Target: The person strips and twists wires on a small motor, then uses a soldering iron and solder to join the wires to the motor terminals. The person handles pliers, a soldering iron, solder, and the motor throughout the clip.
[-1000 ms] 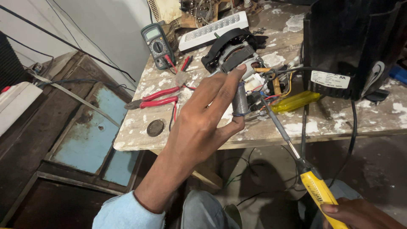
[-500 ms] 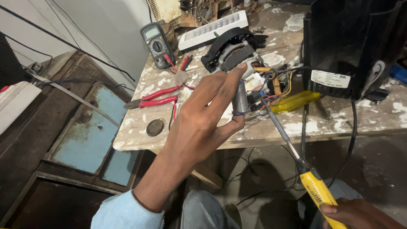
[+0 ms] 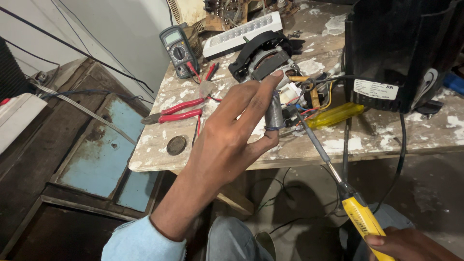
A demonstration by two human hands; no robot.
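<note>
My left hand (image 3: pixel 232 130) is raised over the near edge of a paint-stained wooden table (image 3: pixel 377 140). It pinches a small grey spool of solder wire (image 3: pixel 273 110) upright between forefinger and thumb. My right hand (image 3: pixel 403 245), at the bottom right, grips the yellow handle of a soldering iron (image 3: pixel 360 218). The iron's thin metal shaft slants up and left, and its tip meets coloured wires (image 3: pixel 302 99) beside a black electric motor (image 3: pixel 263 60). The spool sits just left of that tip.
A black appliance housing (image 3: pixel 401 43) with a white label stands at the right. Red-handled pliers (image 3: pixel 174 111), a multimeter (image 3: pixel 178 48), a white lamp bar (image 3: pixel 241 34), a yellow-handled screwdriver (image 3: pixel 336 115) and a round dark disc (image 3: pixel 176 144) lie on the table. Blue metal panels (image 3: pixel 96 145) lie at the left.
</note>
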